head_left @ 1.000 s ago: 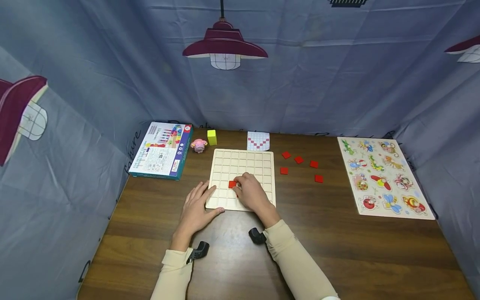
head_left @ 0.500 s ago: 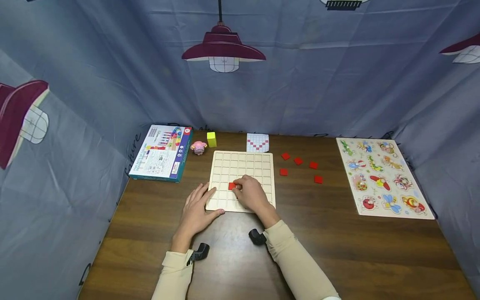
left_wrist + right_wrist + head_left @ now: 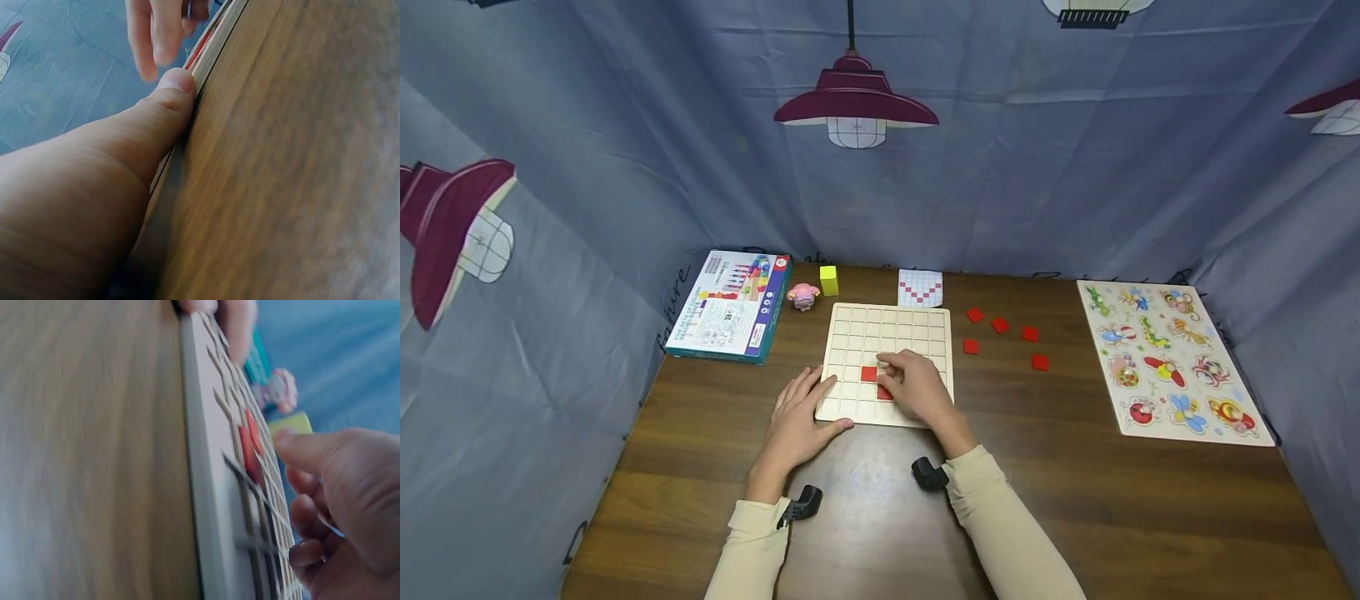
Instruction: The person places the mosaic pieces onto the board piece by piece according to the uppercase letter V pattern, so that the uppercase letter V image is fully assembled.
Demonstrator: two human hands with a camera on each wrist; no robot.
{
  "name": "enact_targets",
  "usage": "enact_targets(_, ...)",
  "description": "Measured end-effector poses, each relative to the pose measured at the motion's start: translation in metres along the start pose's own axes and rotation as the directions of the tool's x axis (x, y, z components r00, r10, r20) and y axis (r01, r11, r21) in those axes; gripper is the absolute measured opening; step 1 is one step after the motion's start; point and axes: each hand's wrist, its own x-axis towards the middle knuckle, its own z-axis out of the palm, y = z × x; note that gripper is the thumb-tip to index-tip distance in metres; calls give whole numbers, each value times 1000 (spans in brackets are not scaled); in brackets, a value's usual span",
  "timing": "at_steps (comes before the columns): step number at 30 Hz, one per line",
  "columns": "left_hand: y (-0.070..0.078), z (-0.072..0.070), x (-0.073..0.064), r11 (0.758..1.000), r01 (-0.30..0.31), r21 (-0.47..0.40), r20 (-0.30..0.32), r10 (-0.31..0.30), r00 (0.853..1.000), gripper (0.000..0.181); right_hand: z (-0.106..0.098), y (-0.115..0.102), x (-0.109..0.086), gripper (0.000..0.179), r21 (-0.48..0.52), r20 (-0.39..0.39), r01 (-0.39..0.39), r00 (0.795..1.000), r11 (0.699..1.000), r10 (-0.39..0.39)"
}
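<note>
A pale wooden grid board (image 3: 850, 333) lies on the table in front of me. My left hand (image 3: 797, 425) touches its front left corner, fingers spread along the left side and the thumb (image 3: 175, 87) against the front edge. Two red square tiles lie in the grid; one tile (image 3: 868, 374) is in plain sight, and the other tile (image 3: 884, 392) is partly covered by my right hand (image 3: 917, 387). That hand hovers just over the board, apart from both tiles. In the right wrist view its thumb is extended, its fingers are loosely bent, and nothing shows between them.
Several loose red tiles (image 3: 1000, 325) lie right of the board. Behind it is a card (image 3: 920, 282) with a red V pattern. A box (image 3: 722, 321), pink figure (image 3: 803, 297) and yellow block (image 3: 829, 281) stand left; an animal puzzle (image 3: 1176, 358) lies far right.
My right hand has let go of a red tile and risen slightly to the right, so a second tile now shows in the grid. The left hand has stayed in place.
</note>
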Motion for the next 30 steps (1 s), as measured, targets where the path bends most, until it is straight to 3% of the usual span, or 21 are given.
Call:
enact_targets(6,1,4,2,1000,-5,-9,-5,5,1000,83,-38,45,-22,26,58,-145,-28,989,998,36)
enact_targets(11,-1,5,-2,1000,-7,-18,-10,7,1000,83,-75,97,-53,25,18,-312,-128,942,992,127)
enact_targets(14,-2,5,-2,1000,-11,-15,-15,11,1000,83,-95,127,-66,33,-11,-372,-191,912,981,173)
enact_targets(18,-1,4,-3,1000,-12,-9,-23,12,1000,83,-110,155,-75,50,-24,-372,-304,887,952,274)
enact_targets(22,0,2,-3,1000,-13,-16,-9,13,1000,83,-117,167,-78,63,-18,-330,-395,870,919,367)
enact_targets(30,-1,3,-2,1000,-7,-18,-15,7,1000,83,-120,167,-77,59,-22,-315,-398,874,917,371)
